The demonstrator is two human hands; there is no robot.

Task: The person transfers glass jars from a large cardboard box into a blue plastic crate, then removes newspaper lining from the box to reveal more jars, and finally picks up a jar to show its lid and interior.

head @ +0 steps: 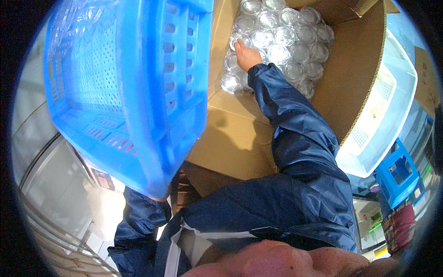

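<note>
My right hand [247, 57] reaches down into a deep cardboard box [238, 142]. Its fingers lie over the left side of a packed layer of clear round plastic containers [278, 36]; whether they grip one is hidden. A large blue plastic basket [152, 114] with slotted and perforated walls stands tilted at the left, against the box's side. My left hand [162, 198] is mostly hidden behind the basket's near lower corner, and only a bit of skin shows as it holds that corner. Clear plastic [74, 24] glints inside the basket's far part.
To the right of the box is a white plastic tub [399, 90] with a lighter perforated tray [377, 107] in it. A blue plastic stool [398, 173] stands below the tub. Another piece of cardboard [426, 79] is at the far right. A metal frame [79, 242] runs along the lower left.
</note>
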